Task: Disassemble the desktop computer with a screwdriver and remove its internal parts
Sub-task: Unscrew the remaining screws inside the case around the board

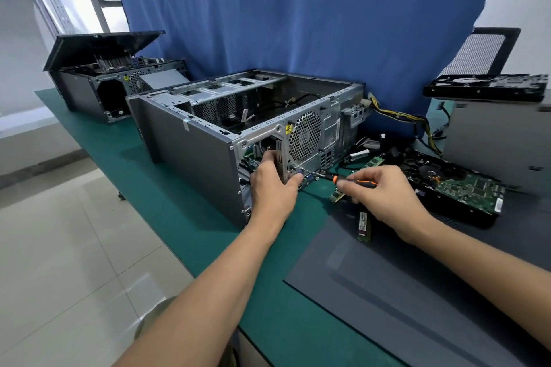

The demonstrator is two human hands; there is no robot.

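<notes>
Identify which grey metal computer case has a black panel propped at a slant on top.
The far-left grey case; its black panel leans up, whereas the nearer case the left hand grips lies open-topped.

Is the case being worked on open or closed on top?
Open: the computer case has no top panel; its drive cage and inner cables show from above.

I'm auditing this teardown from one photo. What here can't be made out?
Head view:
What the screwdriver tip meets: too small, partly behind the left hand.
Board inside the computer case: mostly hidden by its rear panel and that hand.
Memory stick label: blurred.
</notes>
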